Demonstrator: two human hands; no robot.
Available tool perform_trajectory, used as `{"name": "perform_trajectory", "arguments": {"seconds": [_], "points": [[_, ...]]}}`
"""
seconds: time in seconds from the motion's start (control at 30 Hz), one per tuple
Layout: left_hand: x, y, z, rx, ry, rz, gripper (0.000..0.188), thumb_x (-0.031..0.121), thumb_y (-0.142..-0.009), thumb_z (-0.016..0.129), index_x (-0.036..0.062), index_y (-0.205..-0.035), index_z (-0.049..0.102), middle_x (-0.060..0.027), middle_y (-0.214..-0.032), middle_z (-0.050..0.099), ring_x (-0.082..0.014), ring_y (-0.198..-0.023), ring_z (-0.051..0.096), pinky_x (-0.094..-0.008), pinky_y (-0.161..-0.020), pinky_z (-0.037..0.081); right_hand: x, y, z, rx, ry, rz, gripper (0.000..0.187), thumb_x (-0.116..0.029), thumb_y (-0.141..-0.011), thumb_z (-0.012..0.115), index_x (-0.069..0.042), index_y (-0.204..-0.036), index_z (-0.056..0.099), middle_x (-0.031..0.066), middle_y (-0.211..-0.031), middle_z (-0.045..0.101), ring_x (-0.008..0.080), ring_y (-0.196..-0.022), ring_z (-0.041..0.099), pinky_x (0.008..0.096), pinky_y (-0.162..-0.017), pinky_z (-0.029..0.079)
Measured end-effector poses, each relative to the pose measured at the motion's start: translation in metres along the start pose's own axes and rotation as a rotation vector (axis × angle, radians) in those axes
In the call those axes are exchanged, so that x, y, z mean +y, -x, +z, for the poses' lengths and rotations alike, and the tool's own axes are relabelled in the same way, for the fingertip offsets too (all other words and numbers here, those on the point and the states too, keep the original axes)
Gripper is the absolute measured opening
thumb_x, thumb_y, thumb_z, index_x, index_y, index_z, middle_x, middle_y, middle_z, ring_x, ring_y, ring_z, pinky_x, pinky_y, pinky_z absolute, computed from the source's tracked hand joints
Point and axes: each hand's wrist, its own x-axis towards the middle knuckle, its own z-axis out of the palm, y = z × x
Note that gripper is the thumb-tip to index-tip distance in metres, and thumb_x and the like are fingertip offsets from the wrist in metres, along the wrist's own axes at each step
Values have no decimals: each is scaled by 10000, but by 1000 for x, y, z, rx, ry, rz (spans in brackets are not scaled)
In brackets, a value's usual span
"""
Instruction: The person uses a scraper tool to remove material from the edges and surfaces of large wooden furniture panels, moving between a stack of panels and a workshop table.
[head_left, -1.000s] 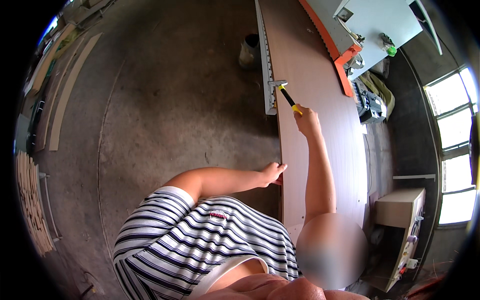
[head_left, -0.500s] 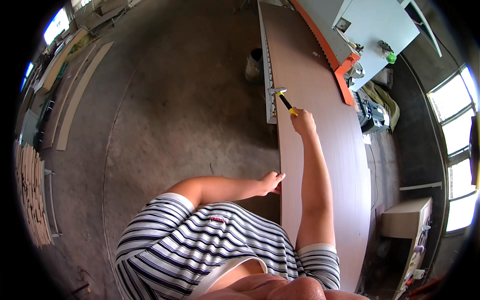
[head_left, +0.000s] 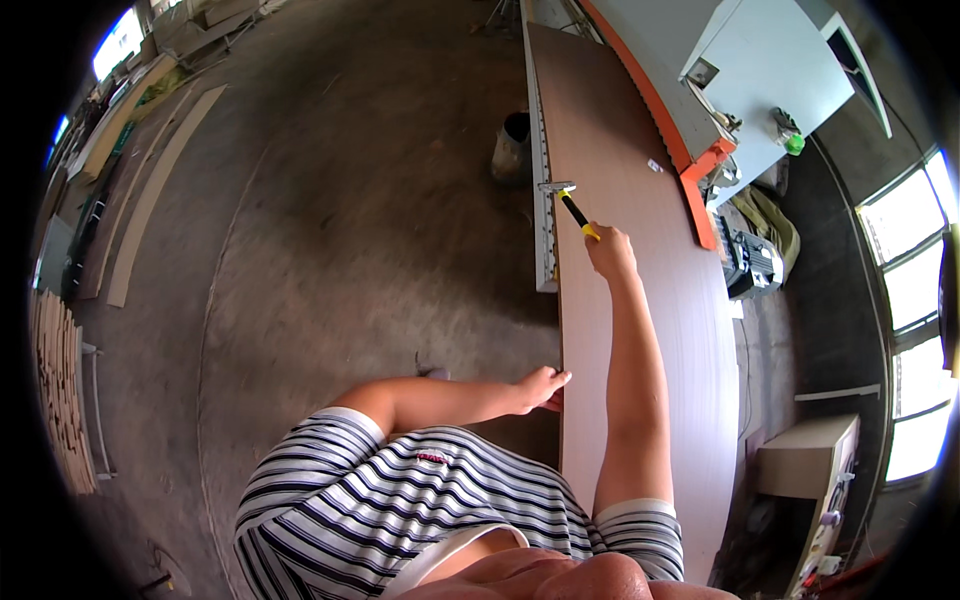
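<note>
"Board (head_left: 668,340) running alongside the orange guard (head_left: 640,85), near end lost behind the sleeve (head_left: 640,535)!"
"Right hand (head_left: 612,252)?"
"Clamped on the tool (head_left: 574,210), whose head sits at the board's left edge, too small to make out!"
"Left hand (head_left: 540,389)?"
"Apart from it, same edge, fingers partly hidden; whether it's gripping, I can't tell!"

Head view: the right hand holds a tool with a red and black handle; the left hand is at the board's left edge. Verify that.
Not red: the head view shows a yellow and black handle on the tool in the right hand. The left hand is at the board's left edge.
</note>
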Motion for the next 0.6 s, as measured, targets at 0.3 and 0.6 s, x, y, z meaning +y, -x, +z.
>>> {"name": "perform_trajectory", "arguments": {"seconds": [0.3,0.6], "points": [[74,-31,-57,-200,39,-27,342,314,-1018,490,-1,-1129,564,-98,-1093,643,-210,-1010,636,-390,-894,534,-49,-151,-2,49,8,-59,394,-238,-889,570,-149,-1268,629,135,-744,685,213,-547,662,343,-614,550],[108,-53,-84,-334,72,-54,406,359,-1012,493,-24,-1131,558,-117,-1126,631,-220,-1037,630,-375,-934,518,-91,-310,7,-4,-10,-9,383,-262,-877,553,-200,-1244,648,101,-795,707,227,-652,691,358,-677,559]]}}
